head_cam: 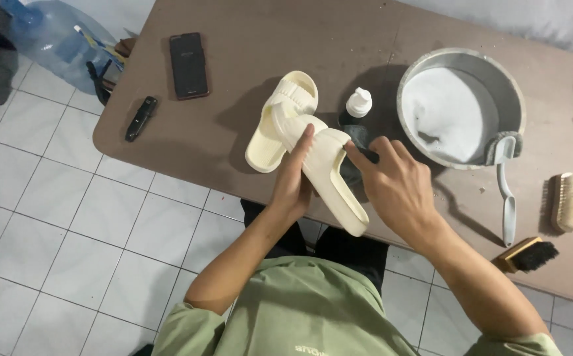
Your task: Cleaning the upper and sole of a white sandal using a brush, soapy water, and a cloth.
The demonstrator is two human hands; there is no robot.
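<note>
Brown table (247, 59); hands around cream slipper (339, 191), perhaps cloth.

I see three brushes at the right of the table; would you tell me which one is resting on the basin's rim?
The grey long-handled brush: its head sits on the basin rim, while the wooden brush and the black-bristled brush lie flat on the table.

You work at a brown table (247, 39) standing on a white tiled floor (56, 224). Beyond your left hand (293, 181) a cream slide sandal (280, 122) lies on the tabletop, with a black phone (189, 64) and a small black device (141, 118) farther left. Past your right hand (398, 188) stand a white-capped bottle (358, 103) and a metal basin of foam (461, 105); three brushes (568, 201) lie to its right.
</note>
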